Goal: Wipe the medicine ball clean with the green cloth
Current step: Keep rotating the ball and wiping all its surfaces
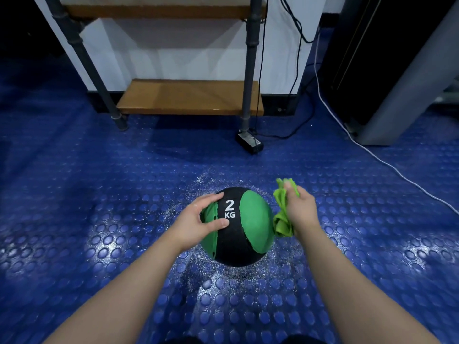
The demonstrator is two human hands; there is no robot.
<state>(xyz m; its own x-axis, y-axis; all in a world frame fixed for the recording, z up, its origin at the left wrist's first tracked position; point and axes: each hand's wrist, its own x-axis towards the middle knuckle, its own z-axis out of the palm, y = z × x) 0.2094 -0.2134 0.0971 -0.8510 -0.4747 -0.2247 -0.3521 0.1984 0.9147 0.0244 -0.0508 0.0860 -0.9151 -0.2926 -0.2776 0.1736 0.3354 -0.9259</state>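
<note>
Left hand [198, 220] fingers spread steadying ball [236, 227], right hand [299, 209] fingers gripping cloth [282, 214] beside it, probably needing firm overlapping strokes.

Matt rubbery medicine ball [233, 234] — soft green cloth [282, 214] — glossy studded floor [99, 219]
</note>
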